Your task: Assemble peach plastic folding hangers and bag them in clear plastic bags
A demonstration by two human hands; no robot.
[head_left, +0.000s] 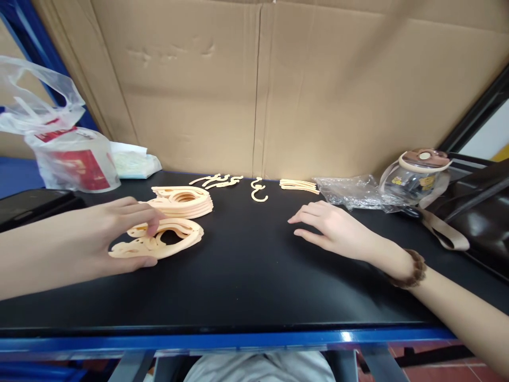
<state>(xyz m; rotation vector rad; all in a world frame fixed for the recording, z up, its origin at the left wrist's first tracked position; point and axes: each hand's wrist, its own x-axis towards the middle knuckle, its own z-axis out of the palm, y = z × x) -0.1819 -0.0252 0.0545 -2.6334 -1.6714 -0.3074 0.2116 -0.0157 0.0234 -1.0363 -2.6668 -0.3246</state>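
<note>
My left hand (115, 228) grips a cream plastic hanger piece (186, 233), curved and with openings through it. The thumb lies along its near edge and the fingers reach over its far side. Just behind it, partly covered by my fingers, is a stack of similar hanger pieces (199, 204). My right hand (328, 228) is over the black table at the right, fingers stretched out and loosely bent, holding nothing. Small cream hooks (260, 192) lie at the back middle. Thin cream arms (222, 181) are to their left, and straight cream strips (298, 185) to their right.
A plastic bag with a cup (79, 162), a tissue pack (135, 162) and a black phone-like object (35, 207) stand at the left. Clear plastic bags (350, 192), a clear bottle (415, 175) with a strap and a dark bag (481, 212) are at the right. Cardboard (318, 90) walls the back.
</note>
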